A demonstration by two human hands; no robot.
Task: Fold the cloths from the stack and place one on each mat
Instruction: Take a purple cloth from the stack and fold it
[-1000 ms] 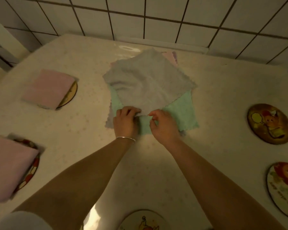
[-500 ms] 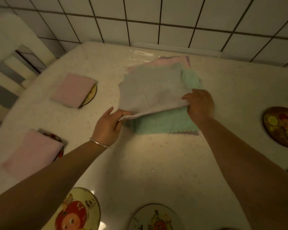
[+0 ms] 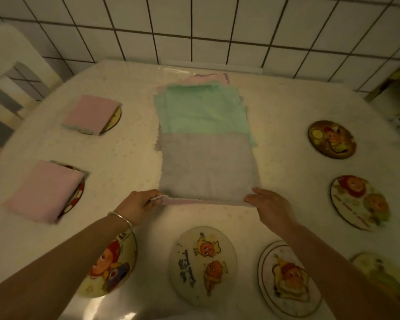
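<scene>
While the grey cloth (image 3: 207, 168) lies folded in half on the desk (image 3: 284, 107), its far part overlapping the green cloth (image 3: 201, 109) on top of the stack, the left hand (image 3: 138, 205) pinches its near left corner between thumb and fingers. The right hand (image 3: 271, 204) rests at the near right corner with fingers nearly straight, touching the edge. Two folded pink cloths (image 3: 90, 113) (image 3: 44, 190) sit on mats at the left. Bare cartoon mats lie along the near edge (image 3: 203, 264) (image 3: 289, 278) and at the right (image 3: 331, 138) (image 3: 359, 202). A bracelet (image 3: 121, 218) circles the left wrist
</scene>
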